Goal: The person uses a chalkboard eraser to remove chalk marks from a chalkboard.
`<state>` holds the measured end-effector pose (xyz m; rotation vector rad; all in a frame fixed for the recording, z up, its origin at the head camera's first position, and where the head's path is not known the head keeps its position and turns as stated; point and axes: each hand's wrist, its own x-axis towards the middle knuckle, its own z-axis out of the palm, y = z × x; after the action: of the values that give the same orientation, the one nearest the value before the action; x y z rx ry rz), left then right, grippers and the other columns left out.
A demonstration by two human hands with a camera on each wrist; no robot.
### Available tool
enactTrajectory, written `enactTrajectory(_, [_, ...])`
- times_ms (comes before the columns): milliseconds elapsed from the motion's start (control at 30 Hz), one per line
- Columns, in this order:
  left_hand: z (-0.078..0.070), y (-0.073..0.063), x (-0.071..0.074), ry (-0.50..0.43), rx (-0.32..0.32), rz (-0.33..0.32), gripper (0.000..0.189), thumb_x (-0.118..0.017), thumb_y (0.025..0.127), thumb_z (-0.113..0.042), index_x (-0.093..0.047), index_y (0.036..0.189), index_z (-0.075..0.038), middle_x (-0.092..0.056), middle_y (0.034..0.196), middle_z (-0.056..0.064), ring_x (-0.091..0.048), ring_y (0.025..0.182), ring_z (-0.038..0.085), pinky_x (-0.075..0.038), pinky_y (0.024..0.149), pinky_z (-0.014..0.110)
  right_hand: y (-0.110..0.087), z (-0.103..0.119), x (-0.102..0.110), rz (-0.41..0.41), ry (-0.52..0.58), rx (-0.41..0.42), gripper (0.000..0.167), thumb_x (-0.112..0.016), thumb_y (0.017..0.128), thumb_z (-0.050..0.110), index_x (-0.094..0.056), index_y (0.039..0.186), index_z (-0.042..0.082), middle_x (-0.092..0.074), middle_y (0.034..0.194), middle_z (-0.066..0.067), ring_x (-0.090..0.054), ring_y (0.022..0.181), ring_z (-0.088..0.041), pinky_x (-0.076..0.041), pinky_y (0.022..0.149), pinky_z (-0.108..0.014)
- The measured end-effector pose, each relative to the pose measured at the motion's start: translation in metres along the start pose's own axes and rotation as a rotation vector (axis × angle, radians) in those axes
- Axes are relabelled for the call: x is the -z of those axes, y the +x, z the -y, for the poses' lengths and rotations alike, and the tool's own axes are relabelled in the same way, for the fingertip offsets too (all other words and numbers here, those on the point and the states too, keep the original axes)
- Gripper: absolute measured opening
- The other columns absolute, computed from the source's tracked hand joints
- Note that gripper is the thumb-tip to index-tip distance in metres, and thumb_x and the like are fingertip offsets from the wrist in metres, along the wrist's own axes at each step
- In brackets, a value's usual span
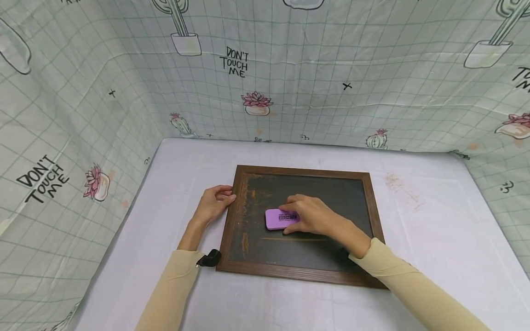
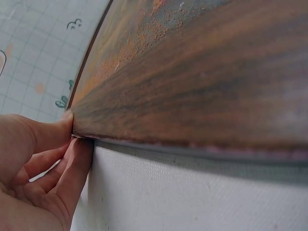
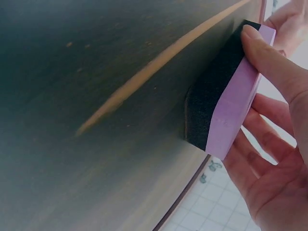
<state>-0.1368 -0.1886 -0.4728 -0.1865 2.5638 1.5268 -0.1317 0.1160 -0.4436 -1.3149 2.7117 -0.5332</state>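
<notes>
The right hand [image 1: 312, 215] pinches a purple eraser [image 1: 273, 219] between thumb and fingers, over the middle of a framed blackboard [image 1: 343, 197], its black pad facing the board. The left hand [image 1: 210, 203] pinches the left edge of the brown frame [image 1: 298, 274]. An orange streak [image 1: 295, 239] runs just below the eraser. The board lies on a white surface [image 1: 426, 230].
</notes>
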Motion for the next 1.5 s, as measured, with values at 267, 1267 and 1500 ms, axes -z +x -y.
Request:
enactTrajectory(267, [0.0,0.001,-0.001,-0.004,-0.004,-0.004,0.036,-0.069,0.099,-0.007,-0.063,0.132,0.007,-0.067,0.119,0.023,-0.065,0.104,0.035,-0.051,0.087,0.035,-0.007,-0.006,0.003,-0.003,-0.013,-0.016,0.059,-0.09,0.079,0.042,-0.075,0.123,0.006,-0.067,0.106,-0.006,-0.058,0.085,-0.014,-0.051,0.069,-0.029])
enactTrajectory(1267, [0.001,-0.001,0.0,-0.024,0.007,-0.002,0.038,-0.07,0.099,-0.008,-0.063,0.133,0.006,-0.066,0.122,0.023,-0.065,0.109,0.035,-0.05,0.095,0.043,-0.06,-0.033,0.012,-0.083,0.027,-0.139,0.058,-0.094,0.074,0.037,-0.077,0.119,0.005,-0.063,0.094,0.0,-0.052,0.077,-0.011,-0.044,0.062,-0.026])
enactTrajectory(1500, [0.0,-0.002,0.001,-0.024,-0.005,-0.002,0.038,-0.07,0.099,-0.008,-0.063,0.132,0.007,-0.066,0.12,0.023,-0.065,0.106,0.036,-0.05,0.092,0.04,-0.074,-0.038,0.016,-0.1,0.039,-0.162,0.057,-0.094,0.074,0.035,-0.077,0.119,0.004,-0.064,0.094,0.0,-0.052,0.075,-0.011,-0.044,0.06,-0.025])
